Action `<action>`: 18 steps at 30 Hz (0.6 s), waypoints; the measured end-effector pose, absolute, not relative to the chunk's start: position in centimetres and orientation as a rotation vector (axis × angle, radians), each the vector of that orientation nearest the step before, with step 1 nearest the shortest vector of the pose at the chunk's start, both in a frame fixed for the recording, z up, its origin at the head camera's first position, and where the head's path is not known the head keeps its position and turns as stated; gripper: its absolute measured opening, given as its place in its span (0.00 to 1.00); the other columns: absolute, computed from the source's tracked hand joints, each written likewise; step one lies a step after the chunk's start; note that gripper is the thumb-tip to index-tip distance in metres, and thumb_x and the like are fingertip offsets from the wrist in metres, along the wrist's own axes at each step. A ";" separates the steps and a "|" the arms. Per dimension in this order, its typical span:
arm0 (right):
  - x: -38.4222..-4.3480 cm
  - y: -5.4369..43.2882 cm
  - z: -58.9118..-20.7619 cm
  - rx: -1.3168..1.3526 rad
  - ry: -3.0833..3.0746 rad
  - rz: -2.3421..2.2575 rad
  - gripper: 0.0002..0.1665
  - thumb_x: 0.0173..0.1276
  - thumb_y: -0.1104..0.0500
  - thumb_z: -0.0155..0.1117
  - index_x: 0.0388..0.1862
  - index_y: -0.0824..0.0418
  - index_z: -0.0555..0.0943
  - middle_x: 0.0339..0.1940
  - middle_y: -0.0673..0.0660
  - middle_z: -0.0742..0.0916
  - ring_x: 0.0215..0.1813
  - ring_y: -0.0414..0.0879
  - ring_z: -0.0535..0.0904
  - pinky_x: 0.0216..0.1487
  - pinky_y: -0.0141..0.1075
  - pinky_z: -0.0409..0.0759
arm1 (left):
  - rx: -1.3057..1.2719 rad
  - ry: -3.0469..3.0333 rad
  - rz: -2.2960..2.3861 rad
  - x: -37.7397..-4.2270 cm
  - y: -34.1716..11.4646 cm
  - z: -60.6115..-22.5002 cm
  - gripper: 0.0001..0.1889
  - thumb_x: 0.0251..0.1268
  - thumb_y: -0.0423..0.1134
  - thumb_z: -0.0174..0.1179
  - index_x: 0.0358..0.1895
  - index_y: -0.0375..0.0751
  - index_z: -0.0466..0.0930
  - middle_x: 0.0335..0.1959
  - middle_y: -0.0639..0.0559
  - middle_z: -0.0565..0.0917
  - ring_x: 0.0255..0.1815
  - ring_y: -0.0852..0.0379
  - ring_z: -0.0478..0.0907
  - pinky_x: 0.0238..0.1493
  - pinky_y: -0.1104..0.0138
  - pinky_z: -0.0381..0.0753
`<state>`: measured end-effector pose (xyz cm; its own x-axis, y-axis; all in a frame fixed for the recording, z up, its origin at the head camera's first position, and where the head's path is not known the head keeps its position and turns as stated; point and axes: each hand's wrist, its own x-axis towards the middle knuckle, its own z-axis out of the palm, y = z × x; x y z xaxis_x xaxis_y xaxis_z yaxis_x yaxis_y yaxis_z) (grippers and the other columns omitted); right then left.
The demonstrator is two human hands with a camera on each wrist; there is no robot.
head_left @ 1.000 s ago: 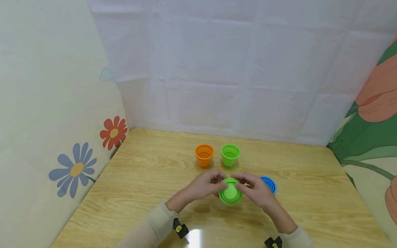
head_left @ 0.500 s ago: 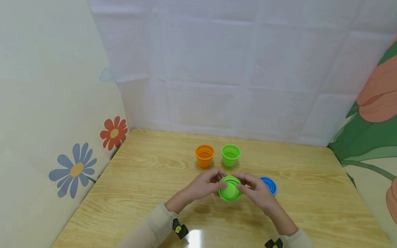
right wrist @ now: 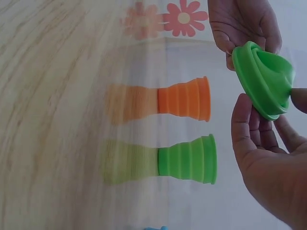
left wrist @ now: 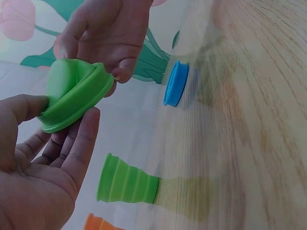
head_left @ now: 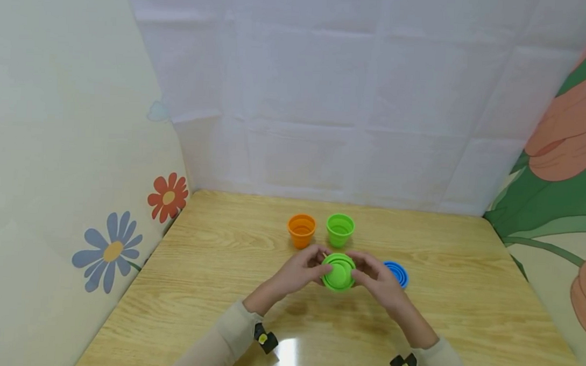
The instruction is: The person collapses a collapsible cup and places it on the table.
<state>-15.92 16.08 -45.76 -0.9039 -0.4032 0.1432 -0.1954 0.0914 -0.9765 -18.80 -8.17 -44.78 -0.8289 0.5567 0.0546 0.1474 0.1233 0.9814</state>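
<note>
Green cups (head_left: 339,274) two, orange one (head_left: 301,232), blue cup (head_left: 398,273) one, seemingly collapsed.

On the bench (head_left: 469,280), one cup (head_left: 301,232) is standing toward the back, just left of a second cup (head_left: 340,230) — the pair is sitting side by side, apart. Behind them, a sheet (head_left: 324,108) is hanging along the far edge. In front of the second cup, a third cup (head_left: 339,272) is hanging above the bench, between the left hand (head_left: 299,272) and the right hand (head_left: 380,281). A fourth cup (head_left: 397,274) is lying just right of the right hand — nearer than the standing pair.
</note>
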 end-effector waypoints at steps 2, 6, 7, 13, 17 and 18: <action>-15.9 16.1 -45.9 -0.629 2.165 -1.950 0.26 0.79 0.61 0.56 0.71 0.70 0.68 0.58 0.69 0.80 0.52 0.43 0.81 0.49 0.44 0.87 | 0.679 2.077 1.765 -18.8 -8.2 -44.8 0.17 0.75 0.36 0.59 0.61 0.34 0.74 0.43 0.43 0.79 0.40 0.56 0.80 0.45 0.43 0.87; -15.8 16.0 -45.8 -0.640 2.192 -1.956 0.24 0.79 0.61 0.56 0.69 0.70 0.71 0.58 0.68 0.80 0.52 0.42 0.81 0.48 0.40 0.86 | 0.694 2.067 1.759 -18.8 -8.1 -44.8 0.17 0.75 0.36 0.59 0.62 0.36 0.74 0.43 0.42 0.78 0.39 0.56 0.81 0.43 0.43 0.87; -15.8 16.0 -45.8 -0.640 2.205 -1.948 0.24 0.79 0.61 0.57 0.68 0.70 0.72 0.58 0.68 0.80 0.52 0.41 0.80 0.48 0.39 0.86 | 0.700 2.062 1.755 -18.8 -8.1 -44.8 0.18 0.74 0.37 0.60 0.62 0.37 0.74 0.43 0.42 0.78 0.38 0.56 0.81 0.42 0.42 0.87; -15.8 15.8 -45.3 -0.611 2.279 -1.876 0.22 0.79 0.58 0.57 0.67 0.65 0.76 0.60 0.65 0.79 0.55 0.44 0.77 0.49 0.35 0.82 | 0.723 2.046 1.712 -18.8 -8.1 -44.9 0.17 0.74 0.37 0.60 0.62 0.40 0.74 0.44 0.42 0.78 0.38 0.55 0.83 0.40 0.41 0.87; -15.8 15.8 -45.2 -0.586 2.270 -1.879 0.23 0.80 0.58 0.56 0.69 0.66 0.74 0.61 0.65 0.79 0.56 0.43 0.77 0.52 0.35 0.82 | 0.730 2.029 1.716 -18.8 -8.1 -44.8 0.18 0.75 0.37 0.59 0.63 0.37 0.73 0.46 0.41 0.78 0.40 0.55 0.83 0.42 0.42 0.87; -15.8 15.8 -45.2 -0.587 2.259 -1.889 0.24 0.80 0.58 0.55 0.70 0.67 0.73 0.61 0.66 0.79 0.56 0.42 0.78 0.53 0.35 0.82 | 0.726 2.018 1.729 -18.7 -8.1 -44.7 0.18 0.75 0.37 0.59 0.64 0.36 0.72 0.46 0.40 0.77 0.40 0.55 0.83 0.43 0.42 0.87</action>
